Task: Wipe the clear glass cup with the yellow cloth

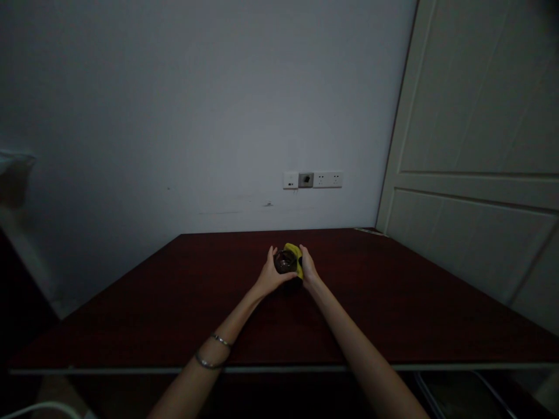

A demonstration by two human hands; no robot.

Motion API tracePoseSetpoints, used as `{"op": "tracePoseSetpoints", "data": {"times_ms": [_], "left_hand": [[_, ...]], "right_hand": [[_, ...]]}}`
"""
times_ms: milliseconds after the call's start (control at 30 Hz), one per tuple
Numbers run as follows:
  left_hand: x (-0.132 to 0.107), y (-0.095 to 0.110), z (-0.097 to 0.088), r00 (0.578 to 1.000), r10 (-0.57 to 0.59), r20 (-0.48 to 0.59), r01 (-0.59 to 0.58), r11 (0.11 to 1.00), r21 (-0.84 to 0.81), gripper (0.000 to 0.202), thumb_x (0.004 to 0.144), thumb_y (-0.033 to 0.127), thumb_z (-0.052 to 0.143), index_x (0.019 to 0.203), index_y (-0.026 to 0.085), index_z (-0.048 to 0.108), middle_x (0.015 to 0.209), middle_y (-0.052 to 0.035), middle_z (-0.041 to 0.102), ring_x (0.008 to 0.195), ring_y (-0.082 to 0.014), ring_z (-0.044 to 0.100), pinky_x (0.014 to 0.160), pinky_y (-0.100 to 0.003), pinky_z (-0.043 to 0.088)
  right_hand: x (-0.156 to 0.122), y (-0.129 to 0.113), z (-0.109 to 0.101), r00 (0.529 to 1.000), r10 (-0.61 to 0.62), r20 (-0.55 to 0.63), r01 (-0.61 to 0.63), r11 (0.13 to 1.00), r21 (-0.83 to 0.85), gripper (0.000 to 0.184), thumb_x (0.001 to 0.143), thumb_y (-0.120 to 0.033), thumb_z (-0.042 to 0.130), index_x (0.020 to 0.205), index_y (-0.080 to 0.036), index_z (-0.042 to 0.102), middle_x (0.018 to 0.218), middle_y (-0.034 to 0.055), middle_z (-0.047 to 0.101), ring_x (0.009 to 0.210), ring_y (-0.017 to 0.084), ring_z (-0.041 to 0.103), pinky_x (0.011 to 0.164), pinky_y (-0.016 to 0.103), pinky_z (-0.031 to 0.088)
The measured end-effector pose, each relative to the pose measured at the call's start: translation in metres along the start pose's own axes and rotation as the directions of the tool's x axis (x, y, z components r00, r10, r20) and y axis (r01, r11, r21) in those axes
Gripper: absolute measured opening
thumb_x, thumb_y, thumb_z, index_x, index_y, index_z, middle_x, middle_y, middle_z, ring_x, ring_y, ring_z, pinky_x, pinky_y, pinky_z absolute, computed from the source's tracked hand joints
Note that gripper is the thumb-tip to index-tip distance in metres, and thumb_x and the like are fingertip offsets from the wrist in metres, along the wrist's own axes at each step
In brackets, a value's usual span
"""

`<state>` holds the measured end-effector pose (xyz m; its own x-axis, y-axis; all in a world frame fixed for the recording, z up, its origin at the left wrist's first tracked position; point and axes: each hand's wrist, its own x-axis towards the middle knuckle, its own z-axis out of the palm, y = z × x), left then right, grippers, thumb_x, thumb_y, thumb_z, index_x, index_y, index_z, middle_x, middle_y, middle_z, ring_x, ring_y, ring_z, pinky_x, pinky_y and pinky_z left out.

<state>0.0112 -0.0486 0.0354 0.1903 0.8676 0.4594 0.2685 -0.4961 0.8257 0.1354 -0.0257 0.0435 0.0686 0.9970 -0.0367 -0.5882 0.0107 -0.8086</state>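
Both arms stretch out over a dark red table (393, 314). My left hand (269, 273) cups a small dark round object (285, 262), perhaps a glass or bowl, with the fingers curled round its left side. My right hand (308, 269) is closed on a yellow cloth (295, 256) pressed against the right side of that object. The two hands meet near the middle of the table. Two thin bracelets (213, 351) sit on my left wrist. What the dark object holds cannot be made out in the dim light.
A pale wall stands behind the table, with a strip of sockets (312, 179). A white panelled door (476, 163) is at the right. A blurred pale shape (15, 174) shows at the far left. The table's near edge (279, 368) has a light trim.
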Motion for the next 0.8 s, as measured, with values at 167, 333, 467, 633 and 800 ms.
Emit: {"op": "tracePoseSetpoints", "data": {"times_ms": [167,333,467,633,800], "left_hand": [[0.002,-0.009,0.003,0.992,0.029,0.123,-0.014,0.992,-0.123,0.098,0.059,0.030,0.071,0.136,0.012,0.012,0.140,-0.0191,0.023,0.128,-0.0268,0.026,0.105,-0.044,0.021],[0.002,-0.008,0.006,0.996,0.033,0.083,-0.024,0.994,-0.108,0.086,0.052,0.028,0.076,0.126,0.013,0.035,0.123,-0.0148,0.049,0.113,-0.0255,0.047,0.098,-0.041,0.034],[0.002,-0.003,0.001,0.998,0.056,0.024,-0.056,0.998,0.022,0.074,0.045,0.027,0.079,0.111,0.015,0.047,0.108,-0.0091,0.058,0.103,-0.0239,0.053,0.092,-0.039,0.038],[0.003,-0.008,0.001,0.995,0.010,-0.100,0.002,0.993,0.114,0.075,0.041,0.031,0.080,0.104,0.014,0.042,0.101,-0.0077,0.056,0.095,-0.0222,0.054,0.085,-0.037,0.041],[0.001,-0.005,0.004,0.996,-0.052,-0.072,0.056,0.997,0.053,0.082,0.046,0.036,0.077,0.111,0.014,0.031,0.102,-0.0097,0.055,0.095,-0.0223,0.055,0.085,-0.038,0.042]], "right_hand": [[0.005,-0.012,-0.009,0.996,0.074,0.058,-0.074,0.997,-0.005,0.037,0.079,-0.042,0.038,0.075,-0.016,0.064,0.068,0.0038,0.069,0.067,0.018,0.063,0.069,0.029,0.048],[0.007,-0.014,-0.012,0.999,0.009,0.038,-0.004,0.992,-0.125,0.039,0.076,-0.046,0.042,0.077,-0.014,0.065,0.068,0.0037,0.068,0.062,0.018,0.061,0.065,0.029,0.048],[0.001,-0.006,-0.008,0.997,-0.066,-0.027,0.059,0.976,-0.211,0.035,0.075,-0.045,0.046,0.076,-0.015,0.066,0.068,0.0018,0.068,0.063,0.016,0.060,0.064,0.026,0.046],[-0.012,0.003,-0.003,0.997,-0.064,-0.043,0.061,0.996,-0.069,0.027,0.076,-0.038,0.046,0.080,-0.018,0.065,0.071,0.0001,0.068,0.068,0.016,0.061,0.066,0.025,0.046],[-0.016,0.003,-0.001,0.999,0.007,0.043,-0.009,0.999,0.038,0.030,0.077,-0.037,0.043,0.081,-0.018,0.065,0.076,0.0010,0.069,0.070,0.016,0.062,0.071,0.026,0.047]]}}
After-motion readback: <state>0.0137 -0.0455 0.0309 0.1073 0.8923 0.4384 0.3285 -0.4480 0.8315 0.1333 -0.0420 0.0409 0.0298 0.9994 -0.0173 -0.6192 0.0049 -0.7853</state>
